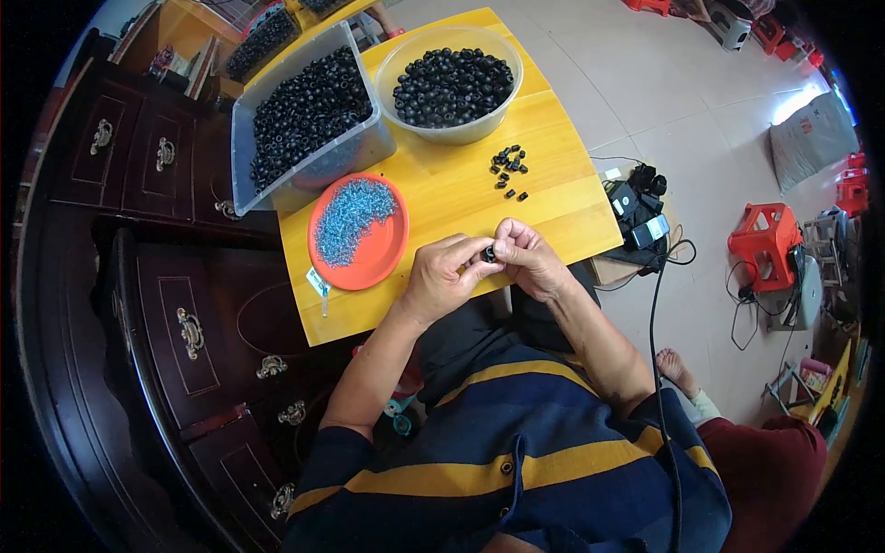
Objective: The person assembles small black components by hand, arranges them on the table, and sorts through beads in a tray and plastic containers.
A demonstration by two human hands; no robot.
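so left hand [442, 276] and right hand [535, 263] both have fingertips pinched on the little black piece [489, 255] between them, can't tell its long axis

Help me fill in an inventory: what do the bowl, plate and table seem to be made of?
Bowl: probably plastic, smooth and translucent; yellow shows through its pale wall.
Plate: likely plastic, smooth; its colour is an even orange-red.
Table: looks like varnished wood; board lines and a soft sheen show, though laminate is possible.
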